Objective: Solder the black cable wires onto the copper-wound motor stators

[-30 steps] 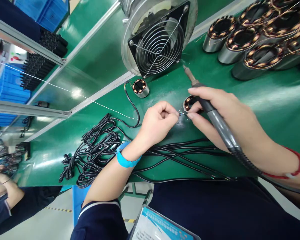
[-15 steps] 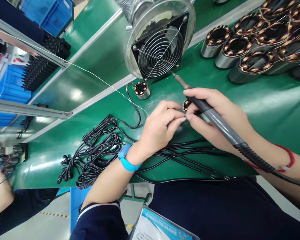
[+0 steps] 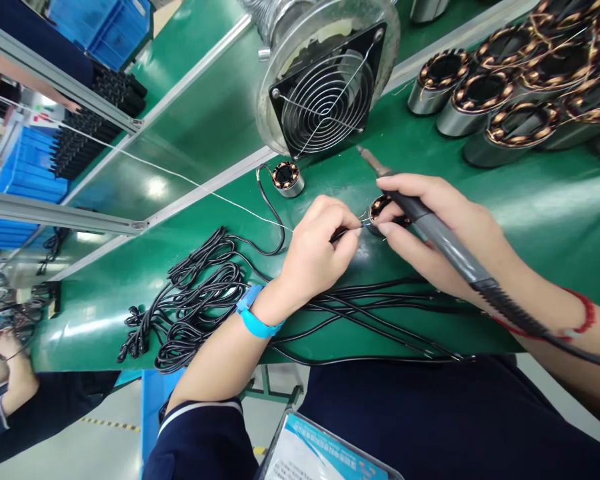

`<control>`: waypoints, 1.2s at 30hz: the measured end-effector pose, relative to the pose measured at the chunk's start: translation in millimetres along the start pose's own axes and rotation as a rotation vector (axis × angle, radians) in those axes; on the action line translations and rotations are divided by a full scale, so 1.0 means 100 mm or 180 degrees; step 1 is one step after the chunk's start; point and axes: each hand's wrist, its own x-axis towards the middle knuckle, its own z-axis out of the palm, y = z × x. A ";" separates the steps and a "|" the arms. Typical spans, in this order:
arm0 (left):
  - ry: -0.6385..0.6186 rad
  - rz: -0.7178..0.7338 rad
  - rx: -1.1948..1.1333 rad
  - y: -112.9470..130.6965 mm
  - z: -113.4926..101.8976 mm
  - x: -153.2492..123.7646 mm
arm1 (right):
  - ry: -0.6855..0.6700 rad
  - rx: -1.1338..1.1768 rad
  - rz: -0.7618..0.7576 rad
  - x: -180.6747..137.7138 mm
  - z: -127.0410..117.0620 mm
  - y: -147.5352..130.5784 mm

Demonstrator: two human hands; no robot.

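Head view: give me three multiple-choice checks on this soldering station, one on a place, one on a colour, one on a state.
1. Where does the lone small stator stand?
A. Just below the fan
B. On the cable pile
C. Among the big stators at top right

2. What colour is the band on the left wrist?
A. Red
B. Blue
C. Yellow

3. How is the soldering iron held?
A. Lying on the belt
B. In the left hand
C. In the right hand, tip up toward the fan

Answers:
1 A, it stands alone on the green belt under the fan's grille.
2 B, the wristband is bright blue; the red cord is on the other wrist.
3 C, the right hand grips the handle while the left hand pinches a thin wire beside the stator being worked.
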 end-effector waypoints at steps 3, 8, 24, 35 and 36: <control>0.0035 0.0056 -0.0005 -0.01 0.01 -0.01 | 0.0139 0.0050 -0.0122 0.00 0.03 -0.02; -0.0001 0.0112 0.0016 -0.01 0.00 -0.01 | 0.0035 0.0122 -0.0279 0.02 0.06 -0.04; -0.0013 0.0458 0.0449 0.04 -0.05 -0.02 | 0.0010 0.0644 0.0280 0.04 -0.01 0.01; -0.0190 -0.1215 -0.0406 0.04 -0.02 0.02 | -0.0324 -0.0184 -0.0494 0.02 -0.13 0.07; -0.0208 -0.1332 -0.0460 0.03 -0.02 0.02 | -0.0320 -0.0183 -0.0530 0.01 -0.14 0.08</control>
